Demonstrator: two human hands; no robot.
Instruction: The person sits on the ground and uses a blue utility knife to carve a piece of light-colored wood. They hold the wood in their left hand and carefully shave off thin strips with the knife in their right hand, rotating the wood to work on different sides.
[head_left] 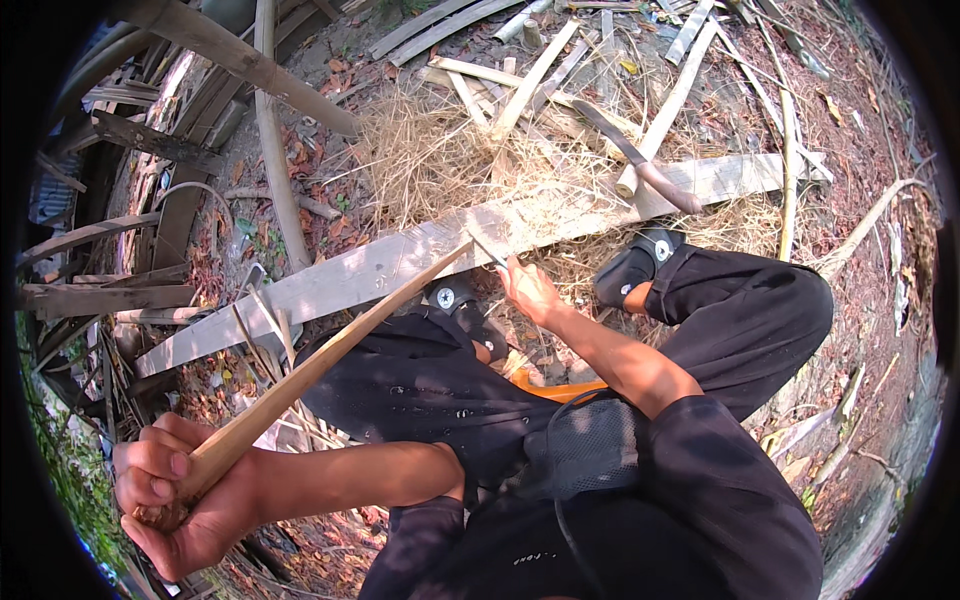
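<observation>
Gripping a stick (335, 355) over a board (370, 265)

Scrap wood (110, 299) crowds the rim from 8 to 11 o'clock, its ends jutting inward. The board slants from nearly 9 up to just past 2. Both legs (750, 300) are bent on its near side, knees outward, and the gap between them gives the right arm its room. Shavings (430, 150) pile along the board's far edge, around 12. The stick runs from 8 in toward the centre, crossing the board's near edge, its narrow tip above the wood. Between 1 and 2 lies a machete (640, 160), its handle across the board, its blade beyond the far edge.

The left hand (185, 490), at 8, sits out past the left leg with side room, fingers curled tightly round the stick's thick end. The right hand (530, 290), just off centre, has its fingers bunched, pinching a slim grey tool (488, 250) beside the tip; whether the two touch, I cannot tell.
</observation>
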